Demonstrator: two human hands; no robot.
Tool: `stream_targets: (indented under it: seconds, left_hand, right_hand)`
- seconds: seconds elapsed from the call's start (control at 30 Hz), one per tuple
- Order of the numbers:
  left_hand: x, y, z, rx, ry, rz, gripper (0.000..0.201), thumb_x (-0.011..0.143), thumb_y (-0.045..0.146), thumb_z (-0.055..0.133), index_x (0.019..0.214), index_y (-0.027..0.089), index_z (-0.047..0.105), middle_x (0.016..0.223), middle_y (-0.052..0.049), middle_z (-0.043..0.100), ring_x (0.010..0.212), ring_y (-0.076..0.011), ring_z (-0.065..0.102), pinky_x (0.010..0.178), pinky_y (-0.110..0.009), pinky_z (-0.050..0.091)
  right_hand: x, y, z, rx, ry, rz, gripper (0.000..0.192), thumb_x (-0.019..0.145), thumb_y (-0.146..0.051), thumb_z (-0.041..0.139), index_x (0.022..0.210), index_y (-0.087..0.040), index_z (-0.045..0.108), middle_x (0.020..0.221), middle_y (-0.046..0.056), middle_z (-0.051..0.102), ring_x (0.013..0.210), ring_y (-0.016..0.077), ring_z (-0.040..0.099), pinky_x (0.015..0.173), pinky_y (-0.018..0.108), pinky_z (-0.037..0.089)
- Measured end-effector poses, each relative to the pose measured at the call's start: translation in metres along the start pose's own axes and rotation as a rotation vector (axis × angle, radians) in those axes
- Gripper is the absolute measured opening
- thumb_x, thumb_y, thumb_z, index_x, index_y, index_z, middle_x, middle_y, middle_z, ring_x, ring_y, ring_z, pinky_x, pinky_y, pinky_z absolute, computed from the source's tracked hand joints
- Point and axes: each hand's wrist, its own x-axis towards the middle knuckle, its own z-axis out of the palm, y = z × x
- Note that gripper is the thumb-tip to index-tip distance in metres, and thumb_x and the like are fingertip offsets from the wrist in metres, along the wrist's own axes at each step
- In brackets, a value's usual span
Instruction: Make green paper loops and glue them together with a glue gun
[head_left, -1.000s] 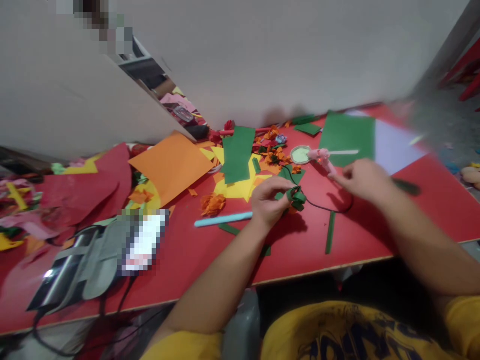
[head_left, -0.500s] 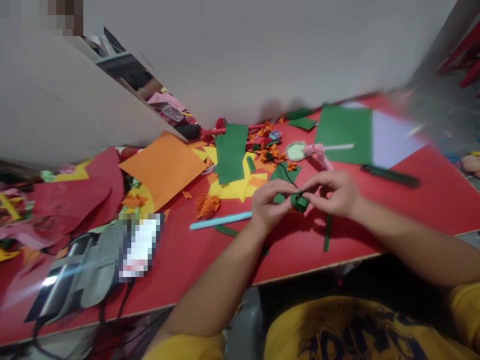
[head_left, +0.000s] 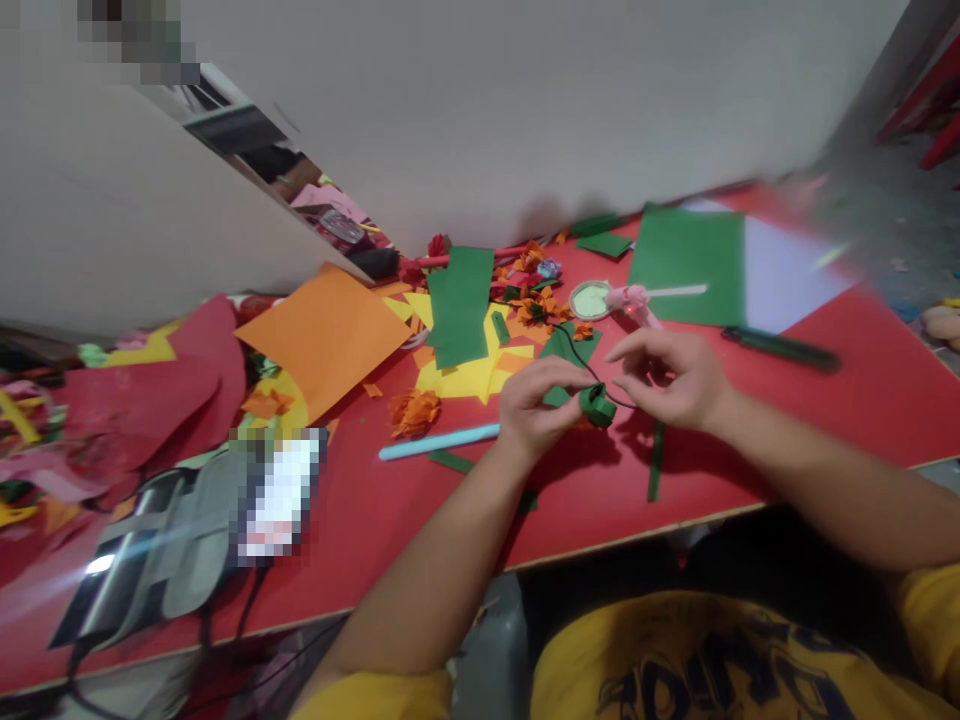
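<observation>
Green paper rolled into a small curled piece (head_left: 598, 404) sits pinched in the fingers of the left hand (head_left: 536, 405), held just above the red tabletop (head_left: 750, 440) near the middle of its near edge. Half a second ago both hands met on that curl; now the right hand (head_left: 671, 380) has let go and drawn a little to the right, its fingers spread and empty, so the left hand alone keeps the roll closed. My reading is that the pressing of the roll is done and the right hand is free for something else. A thin black cord (head_left: 581, 360) runs past the curl toward the pink glue gun (head_left: 636, 303) lying beyond it, beside a round pale-green lid (head_left: 590, 300). A narrow green paper strip (head_left: 656, 461) lies by the near edge, a light-blue stick (head_left: 439, 441) to the left
</observation>
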Motion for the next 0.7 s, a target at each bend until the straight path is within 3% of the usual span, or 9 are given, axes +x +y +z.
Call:
stream_targets:
  seconds: [0.1, 0.2, 0.27, 0.4, 0.53, 0.7]
  left_hand:
    - [-0.001, 0.0, 0.0, 0.028, 0.002, -0.034, 0.013, 0.096, 0.037, 0.088, 0.091, 0.024, 0.086, 0.082, -0.006, 0.084, 0.072, -0.0179, 0.079, 0.068, -0.029, 0.062]
    - [-0.001, 0.001, 0.0, 0.027, -0.005, -0.026, 0.014, 0.094, 0.036, 0.089, 0.089, 0.024, 0.086, 0.081, -0.005, 0.083, 0.071, -0.0175, 0.078, 0.068, -0.028, 0.062]
    - [0.0, 0.002, 0.0, 0.021, -0.009, -0.017, 0.014, 0.093, 0.036, 0.091, 0.089, 0.025, 0.085, 0.08, -0.005, 0.083, 0.07, -0.0172, 0.077, 0.067, -0.028, 0.062]
    - [0.001, 0.002, 0.0, 0.028, 0.016, -0.013, 0.018, 0.092, 0.042, 0.092, 0.088, 0.025, 0.086, 0.079, -0.005, 0.082, 0.068, -0.0165, 0.075, 0.065, -0.028, 0.06]
    - [0.0, 0.001, -0.002, 0.023, 0.034, -0.012, 0.015, 0.092, 0.04, 0.092, 0.09, 0.026, 0.088, 0.079, -0.004, 0.083, 0.069, -0.0165, 0.076, 0.065, -0.027, 0.061]
    - [-0.003, 0.001, -0.005, 0.022, 0.014, 0.032, 0.009, 0.093, 0.029, 0.091, 0.101, 0.028, 0.09, 0.085, -0.004, 0.084, 0.075, -0.0168, 0.078, 0.07, -0.028, 0.063]
  right_hand:
    - [0.001, 0.006, -0.003, -0.109, 0.033, -0.11, 0.025, 0.094, -0.019, 0.072, 0.118, -0.022, 0.079, 0.098, 0.003, 0.078, 0.052, 0.0078, 0.051, 0.053, 0.025, 0.051]
    - [0.0, 0.014, 0.0, -0.118, -0.073, -0.166, 0.034, 0.099, -0.021, 0.07, 0.131, -0.025, 0.078, 0.131, 0.011, 0.08, 0.059, 0.0094, 0.059, 0.057, 0.027, 0.056]
    - [-0.001, 0.017, 0.003, -0.115, -0.133, -0.2, 0.03, 0.103, -0.024, 0.07, 0.132, -0.025, 0.079, 0.127, 0.011, 0.083, 0.066, 0.0132, 0.065, 0.062, 0.029, 0.06]
    - [0.0, 0.018, 0.003, -0.102, -0.162, -0.208, 0.014, 0.108, -0.024, 0.07, 0.114, -0.022, 0.082, 0.097, 0.007, 0.083, 0.069, 0.0148, 0.069, 0.064, 0.028, 0.059]
    - [0.003, 0.016, -0.003, -0.081, -0.088, -0.24, 0.011, 0.107, -0.022, 0.073, 0.109, -0.022, 0.084, 0.094, 0.005, 0.083, 0.075, 0.0151, 0.074, 0.071, 0.028, 0.061]
    - [0.006, 0.009, -0.007, -0.072, 0.023, -0.262, 0.009, 0.106, -0.023, 0.076, 0.104, -0.023, 0.085, 0.093, 0.005, 0.083, 0.076, 0.0156, 0.074, 0.062, 0.027, 0.056]
